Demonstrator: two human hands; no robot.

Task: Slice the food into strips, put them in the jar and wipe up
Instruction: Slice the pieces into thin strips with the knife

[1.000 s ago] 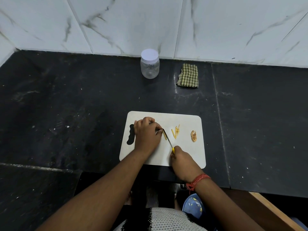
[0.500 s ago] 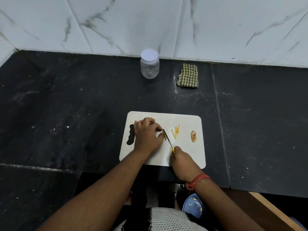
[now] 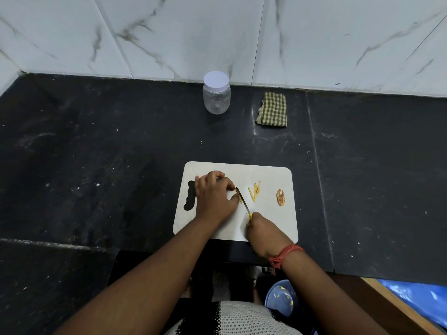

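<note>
Head view: right hand (image 3: 262, 232) grips knife (image 3: 243, 201), left fingers (image 3: 226, 183) curled on food (image 3: 239, 195).

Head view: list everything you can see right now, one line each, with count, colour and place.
cutting board: one, white, near edge of the counter
knife: one, yellow handle, blade on the board beside the left fingertips
food piece being cut: one, yellow-brown, under the blade
cut strips: a few, yellow, mid-board right of the blade
uncut slice: one, tan-brown, right part of the board
jar: one, clear with white lid on, by the wall
cloth: one, green-yellow checked, folded, right of the jar
counter: one, black
wall tiles: white marble
blue container: one, below the counter edge
left hand: curled, steadying the food
right hand: grips the knife, red thread at wrist
</note>
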